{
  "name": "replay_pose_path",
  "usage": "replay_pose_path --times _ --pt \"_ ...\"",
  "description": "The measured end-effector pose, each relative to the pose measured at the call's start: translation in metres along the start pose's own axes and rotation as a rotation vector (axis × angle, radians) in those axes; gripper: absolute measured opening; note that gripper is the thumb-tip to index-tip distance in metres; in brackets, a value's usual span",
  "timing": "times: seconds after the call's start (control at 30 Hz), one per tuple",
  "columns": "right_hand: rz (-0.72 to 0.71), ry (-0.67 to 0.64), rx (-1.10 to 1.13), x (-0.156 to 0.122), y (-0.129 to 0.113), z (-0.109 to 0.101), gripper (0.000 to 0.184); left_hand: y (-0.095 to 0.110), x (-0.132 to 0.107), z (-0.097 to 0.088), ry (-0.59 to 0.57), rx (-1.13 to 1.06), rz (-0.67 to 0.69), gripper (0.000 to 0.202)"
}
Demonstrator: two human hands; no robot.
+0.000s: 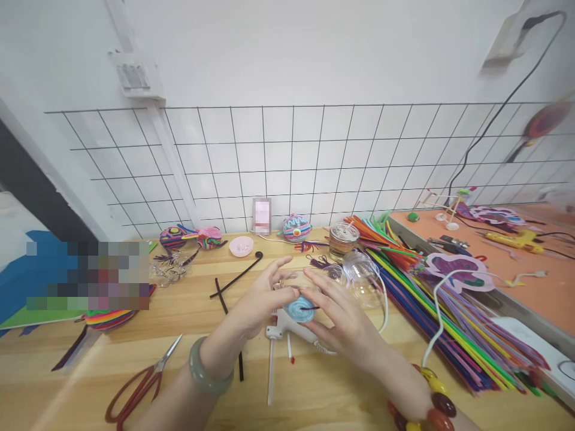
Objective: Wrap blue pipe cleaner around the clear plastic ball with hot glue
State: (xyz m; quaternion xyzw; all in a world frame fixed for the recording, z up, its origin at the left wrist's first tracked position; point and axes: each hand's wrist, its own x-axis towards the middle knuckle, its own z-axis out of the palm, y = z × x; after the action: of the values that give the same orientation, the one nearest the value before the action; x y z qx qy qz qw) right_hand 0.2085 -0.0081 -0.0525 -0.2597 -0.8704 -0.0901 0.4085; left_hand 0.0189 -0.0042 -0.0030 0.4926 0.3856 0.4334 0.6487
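My left hand (260,299) and my right hand (344,314) meet over the middle of the wooden table (90,371). Between them sits a clear plastic ball half (299,302) with a light blue coiled pipe cleaner inside it. Both hands cup this piece with fingers curved round it. A dark pipe cleaner end pokes out near my right fingers. Under the hands lies a white glue gun (281,329). More clear ball halves (362,278) stand just behind my right hand.
A big pile of coloured pipe cleaners (449,305) fills the right side. Red-handled scissors (139,383) lie at the front left. A glass jar (344,239), a pink dish (241,246) and pipe-cleaner crafts (296,227) line the wire grid wall. An orange desk adjoins on the right.
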Motion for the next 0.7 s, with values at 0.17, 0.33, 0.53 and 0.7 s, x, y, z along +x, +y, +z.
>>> replay_pose_path --times 0.17,0.33,0.53,0.7 --pt "0.053 0.01 0.099 0.001 0.0001 -0.0009 0.06 -0.005 0.003 -0.0022 -0.007 0.052 0.053 0.078" --pt "0.071 -0.006 0.121 -0.0005 -0.0004 -0.0013 0.069 -0.0065 0.0053 0.0003 0.011 0.065 0.064 0.083" --pt "0.141 -0.013 0.085 -0.0033 -0.0003 0.0 0.069 -0.0057 0.0072 0.0006 0.037 0.031 0.08 0.083" --pt "0.209 0.031 0.087 -0.0014 -0.0008 -0.0038 0.071 -0.0047 0.0082 -0.0041 0.093 -0.053 0.062 0.077"
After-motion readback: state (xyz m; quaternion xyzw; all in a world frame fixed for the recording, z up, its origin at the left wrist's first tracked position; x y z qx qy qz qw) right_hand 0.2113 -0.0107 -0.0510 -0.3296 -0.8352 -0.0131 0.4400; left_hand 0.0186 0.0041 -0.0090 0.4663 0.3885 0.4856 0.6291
